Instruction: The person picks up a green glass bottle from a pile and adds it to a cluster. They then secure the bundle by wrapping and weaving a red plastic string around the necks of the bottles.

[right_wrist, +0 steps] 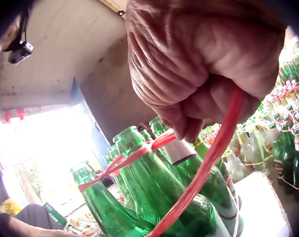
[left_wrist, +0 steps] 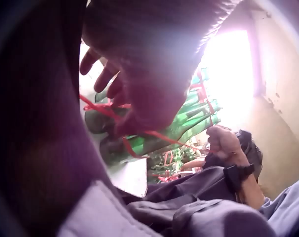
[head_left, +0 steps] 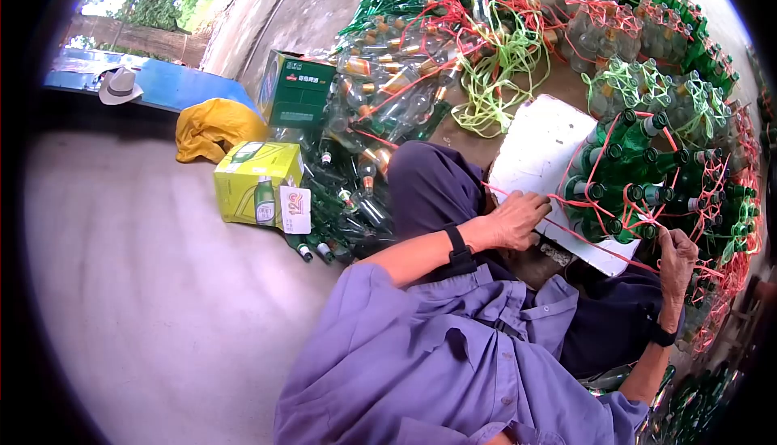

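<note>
A bundle of green glass bottles stands upright on a white board, with red plastic twine wound round the necks. My left hand, at the bundle's near left side, pinches a strand of the twine between thumb and fingers. Curled round another length of it is my right hand, at the bundle's right side. From the right wrist view, that strip comes down out of the right fist, past the green bottles. The left wrist view shows the left hand dark and close over the twine.
Several tied bottle bundles stand behind and to the right. Loose bottles lie heaped at left, beside a green carton and a yellow-green carton. Light green twine lies tangled beyond the board. A yellow cloth sits farther left.
</note>
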